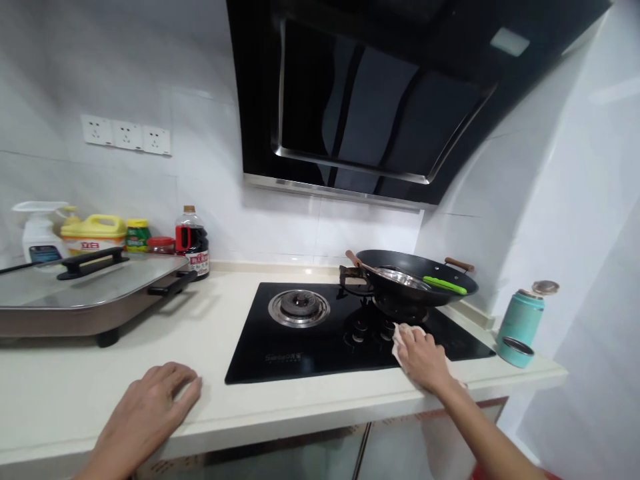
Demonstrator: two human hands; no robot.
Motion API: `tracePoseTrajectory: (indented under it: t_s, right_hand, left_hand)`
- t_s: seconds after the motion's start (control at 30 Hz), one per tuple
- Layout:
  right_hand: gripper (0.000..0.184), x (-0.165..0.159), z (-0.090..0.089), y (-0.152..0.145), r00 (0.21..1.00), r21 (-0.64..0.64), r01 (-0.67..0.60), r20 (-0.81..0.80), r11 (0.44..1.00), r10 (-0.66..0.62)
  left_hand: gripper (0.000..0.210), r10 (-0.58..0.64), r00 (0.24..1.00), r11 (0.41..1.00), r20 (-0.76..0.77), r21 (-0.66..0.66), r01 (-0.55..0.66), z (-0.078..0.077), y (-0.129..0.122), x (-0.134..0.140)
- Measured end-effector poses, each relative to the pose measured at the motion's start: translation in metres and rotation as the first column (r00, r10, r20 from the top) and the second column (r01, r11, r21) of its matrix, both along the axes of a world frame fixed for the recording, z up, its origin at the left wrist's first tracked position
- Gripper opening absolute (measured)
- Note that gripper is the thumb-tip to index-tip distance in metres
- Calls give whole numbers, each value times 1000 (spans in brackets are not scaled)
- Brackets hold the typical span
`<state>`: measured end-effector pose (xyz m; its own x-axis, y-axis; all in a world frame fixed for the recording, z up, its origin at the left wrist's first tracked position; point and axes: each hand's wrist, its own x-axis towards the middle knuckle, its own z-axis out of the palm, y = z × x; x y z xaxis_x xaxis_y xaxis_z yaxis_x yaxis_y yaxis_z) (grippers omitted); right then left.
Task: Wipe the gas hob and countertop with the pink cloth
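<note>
My right hand [424, 359] presses a pale cloth [397, 347] onto the front of the black glass gas stove [327, 357], just beside the right control knob [387, 330]. Most of the cloth is hidden under the palm and fingers. Another knob [359, 331] stands to its left. My left hand [153, 402] rests on the cream countertop [215, 407], left of the stove, thumb apart from loosely bent fingers and nothing in it. Behind my right hand, a black wok [400, 259] sits on the right burner, with a bright green handle [445, 285] lying across it.
An electric pan [135, 310] with a glass lid occupies the left counter. Behind it are a spray bottle [43, 233], a yellow jug [95, 230] and a dark sauce bottle [193, 243]. A turquoise flask [521, 320] stands at right. The range hood [360, 100] overhangs the stove.
</note>
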<state>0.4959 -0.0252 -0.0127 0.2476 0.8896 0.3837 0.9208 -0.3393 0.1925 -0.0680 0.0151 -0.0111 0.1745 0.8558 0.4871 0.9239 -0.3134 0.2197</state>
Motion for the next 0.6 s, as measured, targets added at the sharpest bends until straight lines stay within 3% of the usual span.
tracePoseTrajectory:
  t_s: [0.13,0.3,0.4,0.47,0.6]
  right_hand:
    - [50,-39,-12,-27,993,71,-82,93,994,75]
    - [51,-118,-7,-35,932,63,-362,14,930,362]
    - [53,-172,4,-18,864,48,-498,-59,866,500]
    - [48,-198,12,2,846,29,-521,-116,853,520]
    - [43,-209,28,59,902,-37,-390,-215,920,374]
  left_hand:
    - [41,16,1000,1000,-13,-17,-16,2,-4,5]
    - [39,-9,1000,1000,-9,11,9,0,-8,8]
    - [35,-15,1000,1000,14,26,15,-3,-9,8]
    - [33,-25,999,999,30,37,24,-4,-10,7]
    - [32,-49,998,997,43,63,46,-8,-10,5]
